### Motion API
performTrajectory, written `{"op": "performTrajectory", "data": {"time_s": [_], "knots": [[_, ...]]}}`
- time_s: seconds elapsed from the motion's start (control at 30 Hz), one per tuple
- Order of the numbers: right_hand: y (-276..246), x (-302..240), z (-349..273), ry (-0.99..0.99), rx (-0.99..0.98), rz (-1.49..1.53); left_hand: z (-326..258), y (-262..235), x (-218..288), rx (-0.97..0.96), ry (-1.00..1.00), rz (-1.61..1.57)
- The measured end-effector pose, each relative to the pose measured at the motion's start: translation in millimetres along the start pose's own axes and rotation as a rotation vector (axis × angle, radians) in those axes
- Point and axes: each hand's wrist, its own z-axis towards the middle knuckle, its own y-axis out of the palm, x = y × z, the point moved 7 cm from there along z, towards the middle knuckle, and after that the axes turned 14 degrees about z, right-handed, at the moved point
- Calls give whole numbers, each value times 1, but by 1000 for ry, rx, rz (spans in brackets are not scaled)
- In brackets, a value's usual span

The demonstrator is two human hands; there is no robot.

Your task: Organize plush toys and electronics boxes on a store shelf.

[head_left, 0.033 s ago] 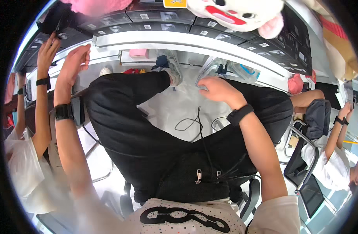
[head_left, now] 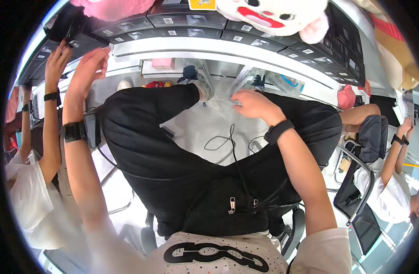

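I see my right hand [head_left: 251, 103] at one o'clock, fingers narrow, touching a crinkled clear plastic bag [head_left: 246, 82] below the white table [head_left: 218, 50]. My left hand [head_left: 88, 68], at ten o'clock, is raised with flat, wide fingers, holding nothing.

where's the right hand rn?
Head view, centre-right: the right hand rests on the right knee of the black trousers, just below the white desk edge.
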Motion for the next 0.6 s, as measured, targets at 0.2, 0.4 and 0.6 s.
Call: {"op": "performTrajectory", "data": {"time_s": [0.2,0.4,0.6], "knots": [[31,54,10,215,-186,-148,-4,125,102,-57,237,-66],[6,51,20,163,-80,12,6,198,62,-20,325,238],[22,117,77,314,-126,-145,47,125,41,451,329,188]]}}
